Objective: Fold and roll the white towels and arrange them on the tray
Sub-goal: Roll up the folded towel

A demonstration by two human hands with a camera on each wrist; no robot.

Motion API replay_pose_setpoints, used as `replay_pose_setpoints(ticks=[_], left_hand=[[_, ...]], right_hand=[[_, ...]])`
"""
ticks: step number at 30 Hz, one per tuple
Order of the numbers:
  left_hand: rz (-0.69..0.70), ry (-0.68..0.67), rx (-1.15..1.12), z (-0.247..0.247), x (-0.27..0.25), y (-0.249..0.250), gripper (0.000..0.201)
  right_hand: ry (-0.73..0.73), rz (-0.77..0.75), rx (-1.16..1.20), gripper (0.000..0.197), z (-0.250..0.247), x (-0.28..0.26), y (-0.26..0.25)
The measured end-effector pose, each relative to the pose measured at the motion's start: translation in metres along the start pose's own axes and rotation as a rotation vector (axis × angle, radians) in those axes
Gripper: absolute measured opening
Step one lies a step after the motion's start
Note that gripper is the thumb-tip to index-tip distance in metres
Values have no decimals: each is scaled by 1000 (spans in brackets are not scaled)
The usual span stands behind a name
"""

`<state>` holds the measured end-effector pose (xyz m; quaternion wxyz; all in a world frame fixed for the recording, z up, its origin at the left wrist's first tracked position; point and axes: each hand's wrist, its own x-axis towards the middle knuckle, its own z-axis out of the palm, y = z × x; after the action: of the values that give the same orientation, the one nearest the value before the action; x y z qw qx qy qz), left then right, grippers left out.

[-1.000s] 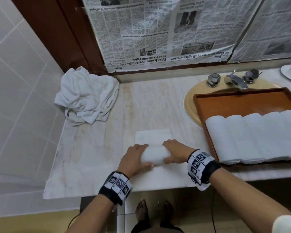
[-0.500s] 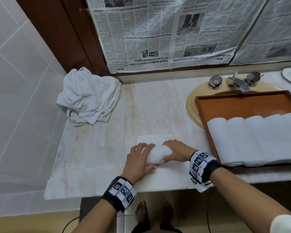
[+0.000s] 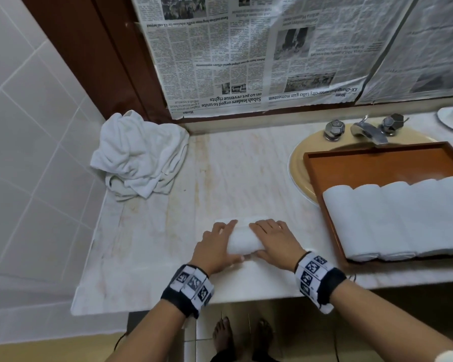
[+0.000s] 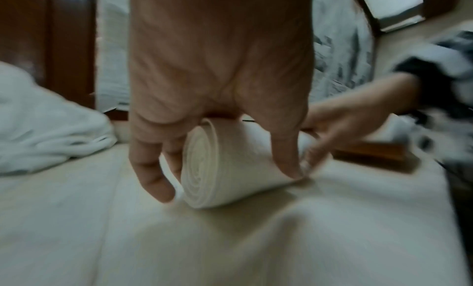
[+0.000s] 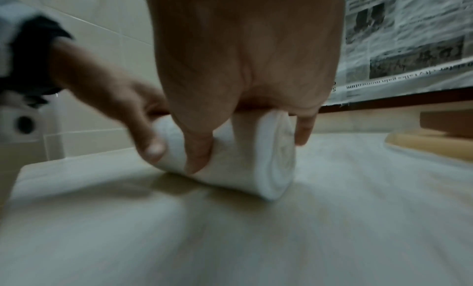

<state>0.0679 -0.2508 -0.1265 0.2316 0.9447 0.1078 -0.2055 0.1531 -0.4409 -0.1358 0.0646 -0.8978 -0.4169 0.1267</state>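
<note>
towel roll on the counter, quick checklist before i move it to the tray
1. Both hands on roll: left hand and right hand hold the towel roll: ok.
2. Rolled to the end: flat strip of towel remains ahead: not ok.
3. Spiral ends even, by the wrist views: ok.
4. Free space on tray behind the rolled towels: ok.
5. More to do: crumpled towel pile waits: ok.

The newspaper (image 3: 246, 61) taped to the wall hangs upside down. Legible headlines: "Sabah leaders urged to unite on 40 pct revenue rights" and "talks gain momentum". Smaller print is unreadable.
</note>
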Motion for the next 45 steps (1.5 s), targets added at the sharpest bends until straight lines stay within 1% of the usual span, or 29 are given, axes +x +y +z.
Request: replay_pose_setpoints(ticks=[2,4,6,8,10,11,13,15,17,19,21,23,25,28,30,33,35,37,40,42,45], left_hand=[[31,117,137,12,-12,4,92],[17,162,194,16,-18,6,84],[-6,115,183,11,-15,6,83],[-32,-5,67,1,-8,4,87],[-54,-117,-60,-9,1,1,94],[-57,-164,-75,-13,5,-1,96],[-74,-231,-51,-18,15,-3,97],[-92,-267,-27,-22,23,-3,92],[-100,-285,-11,-25,27,-2,90],[-111,-284,-18,-27,29,-3,96],[-118,-297,-27,-26,29,-5,103],[-112,-317,-17,-24,27,-8,105],[-88,-339,-17,-23,23,-10,99],[-15,-375,-30,-22,19,-12,80],[5,-411,-57,-21,17,-13,73],[37,-433,-86,-25,16,-8,69],[78,-411,-111,-35,16,3,70],[136,-361,-138,-49,17,19,73],[244,-249,-226,-73,25,49,78],[316,-202,-254,-88,34,72,73],[397,-157,-256,-103,52,110,63]], right_hand=[[-131,-14,34,68,-11,8,4],[-254,-2,92,67,-19,14,5],[-364,13,177,66,-24,16,6],[-440,27,274,60,-25,17,6],[-468,41,335,54,-27,20,7],[-479,57,347,54,-28,20,8],[-504,104,345,62,-30,22,11],[-534,151,334,67,-35,23,11],[-541,177,317,66,-40,25,9],[-524,207,321,68,-43,27,8],[-521,264,390,73,-43,25,8],[-538,294,468,70,-40,21,7],[-544,308,486,69,-37,17,4],[-555,309,445,70,-38,12,-2],[-565,311,428,67,-42,8,-5],[-523,336,447,67,-49,-3,-3],[-460,349,472,67,-58,-13,5],[-373,354,520,67,-73,-22,19],[-201,321,584,64,-105,-35,50],[-102,309,606,63,-128,-46,71],[-2,275,622,56,-153,-60,108]])
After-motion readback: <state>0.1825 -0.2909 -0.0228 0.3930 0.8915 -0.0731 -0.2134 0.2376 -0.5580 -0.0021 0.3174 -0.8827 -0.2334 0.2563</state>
